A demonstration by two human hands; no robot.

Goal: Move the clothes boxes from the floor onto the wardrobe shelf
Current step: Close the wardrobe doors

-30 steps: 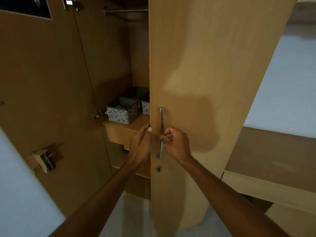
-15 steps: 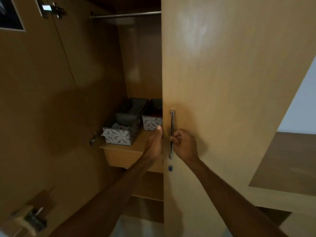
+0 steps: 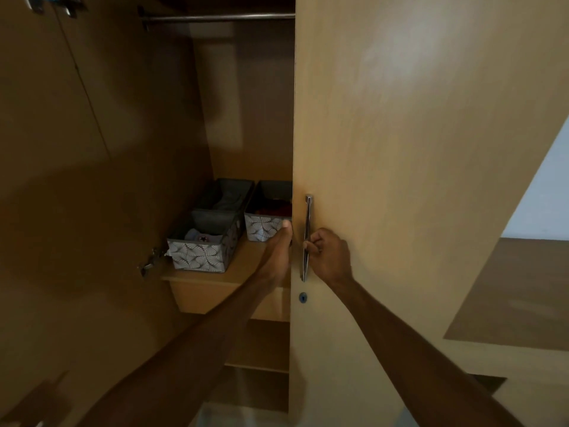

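Observation:
Two grey patterned clothes boxes stand side by side on the wardrobe shelf [image 3: 246,266]. The left box [image 3: 203,245] holds folded clothes. The right box [image 3: 266,217] is partly hidden by the right wardrobe door [image 3: 400,149]. My right hand [image 3: 329,252] grips the door's metal handle [image 3: 308,238], fingers curled round it. My left hand [image 3: 278,251] holds the door's left edge, thumb up on the front; its fingers are hidden behind the door.
The left wardrobe door [image 3: 77,180] stands wide open at the left. A hanging rail [image 3: 221,17] crosses the top of the wardrobe. Lower shelves [image 3: 261,365] sit below. A wooden surface [image 3: 517,291] lies at the right by a white wall.
The view has shifted left and closer to the wardrobe, showing more of both boxes. My hands keep their hold on the right door's edge and handle.

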